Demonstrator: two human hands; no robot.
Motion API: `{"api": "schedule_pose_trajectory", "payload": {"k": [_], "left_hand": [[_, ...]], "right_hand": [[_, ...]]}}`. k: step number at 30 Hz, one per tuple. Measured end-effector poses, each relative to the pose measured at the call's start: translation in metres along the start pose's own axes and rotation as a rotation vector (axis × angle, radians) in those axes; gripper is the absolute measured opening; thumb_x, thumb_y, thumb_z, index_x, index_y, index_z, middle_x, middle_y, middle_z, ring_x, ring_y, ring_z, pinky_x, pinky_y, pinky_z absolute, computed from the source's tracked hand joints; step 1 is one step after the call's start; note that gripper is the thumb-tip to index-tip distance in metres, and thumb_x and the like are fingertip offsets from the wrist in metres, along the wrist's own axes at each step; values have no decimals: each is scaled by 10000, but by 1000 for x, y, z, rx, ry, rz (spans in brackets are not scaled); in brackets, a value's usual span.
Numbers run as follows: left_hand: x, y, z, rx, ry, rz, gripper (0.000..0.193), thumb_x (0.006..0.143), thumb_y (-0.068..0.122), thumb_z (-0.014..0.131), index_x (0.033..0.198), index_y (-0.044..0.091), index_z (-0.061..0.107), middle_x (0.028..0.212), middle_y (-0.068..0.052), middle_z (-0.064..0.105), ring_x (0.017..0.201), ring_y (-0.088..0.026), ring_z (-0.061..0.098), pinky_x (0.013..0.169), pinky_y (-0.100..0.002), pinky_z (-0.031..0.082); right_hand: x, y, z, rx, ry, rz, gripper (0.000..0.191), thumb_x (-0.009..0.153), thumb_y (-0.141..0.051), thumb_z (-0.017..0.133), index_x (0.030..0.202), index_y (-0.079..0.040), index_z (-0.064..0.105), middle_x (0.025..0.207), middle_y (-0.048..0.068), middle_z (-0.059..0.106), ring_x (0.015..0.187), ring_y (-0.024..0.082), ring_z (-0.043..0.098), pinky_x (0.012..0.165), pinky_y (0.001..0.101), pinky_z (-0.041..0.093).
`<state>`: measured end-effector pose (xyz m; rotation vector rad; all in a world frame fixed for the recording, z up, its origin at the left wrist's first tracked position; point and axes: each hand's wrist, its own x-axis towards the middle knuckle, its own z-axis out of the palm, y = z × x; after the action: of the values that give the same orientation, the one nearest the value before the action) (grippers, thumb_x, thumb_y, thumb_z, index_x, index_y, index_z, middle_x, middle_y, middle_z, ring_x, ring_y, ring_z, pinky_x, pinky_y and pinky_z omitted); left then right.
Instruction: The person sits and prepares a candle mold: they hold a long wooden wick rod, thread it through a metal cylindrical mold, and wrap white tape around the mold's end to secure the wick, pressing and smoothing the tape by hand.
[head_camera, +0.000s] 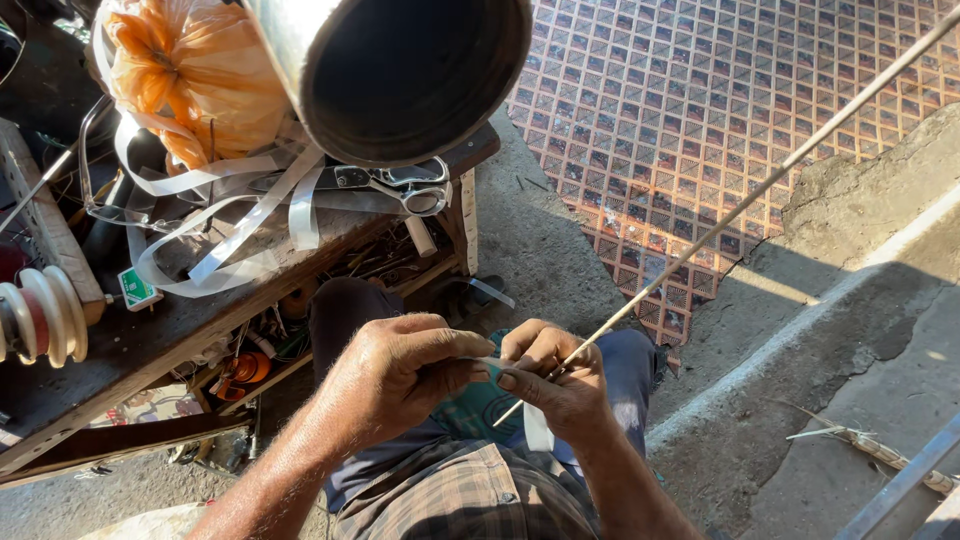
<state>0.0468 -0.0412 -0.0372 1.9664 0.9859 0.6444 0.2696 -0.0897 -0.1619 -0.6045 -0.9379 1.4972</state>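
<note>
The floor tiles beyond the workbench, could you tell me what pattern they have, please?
The tiles show a reddish-brown diamond grid, seen in the head view.

The left hand (395, 375) and the right hand (555, 380) meet over the lap, both pinching a long thin metal rod (740, 205) that slants up to the right, over the patterned red tile floor (700, 100). A pale white strip (537, 428) hangs below the right hand. On the worn wooden bench (150, 335) lie metal shears (400, 185), curled white strips (240, 230) and a large metal cylinder (400, 70).
</note>
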Motion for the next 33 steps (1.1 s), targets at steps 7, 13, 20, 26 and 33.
{"api": "schedule_pose_trajectory", "payload": {"k": [7, 13, 20, 26, 33], "left_hand": [[1, -2, 10, -166, 89, 7, 159, 885, 110, 800, 1032, 52, 782, 865, -68, 748, 762, -158, 746, 629, -285, 621], [8, -2, 2, -104, -87, -12, 106, 894, 125, 768, 971, 52, 766, 927, -60, 771, 828, -150, 786, 678, -271, 657], [19, 13, -26, -145, 168, 302, 113, 893, 20, 786, 993, 22, 734, 1002, -85, 753, 944, -183, 766, 801, -298, 640], [12, 16, -60, -463, 290, 434, 143, 954, -71, 753, 1057, 16, 705, 1130, -95, 720, 1049, -163, 724, 933, -297, 629], [0, 7, -90, -581, 236, 347, 116, 959, -134, 753, 1019, -44, 710, 1048, -146, 726, 939, -155, 723, 875, -257, 628]], "right_hand": [[-6, -12, 7, -289, 33, 2, 168, 900, 7, 811, 865, -23, 649, 1011, 98, 648, 755, 65, 563, 613, 211, 475], [1, -30, 14, -466, -85, -32, 227, 901, -144, 838, 990, -12, 678, 1069, 94, 693, 715, 47, 489, 613, 214, 424], [18, -51, 26, -738, 26, -271, 620, 1070, -561, 461, 1310, -12, 617, 1175, 73, 699, 989, 134, 690, 852, 247, 563], [13, -65, -15, -1188, 116, -335, 345, 1051, -306, 622, 1092, 10, 755, 1135, 131, 742, 964, 176, 745, 790, 260, 590], [7, -69, -59, -981, 162, -418, 215, 988, -168, 711, 1132, -17, 762, 1035, 123, 745, 782, 80, 643, 672, 192, 506]]}}
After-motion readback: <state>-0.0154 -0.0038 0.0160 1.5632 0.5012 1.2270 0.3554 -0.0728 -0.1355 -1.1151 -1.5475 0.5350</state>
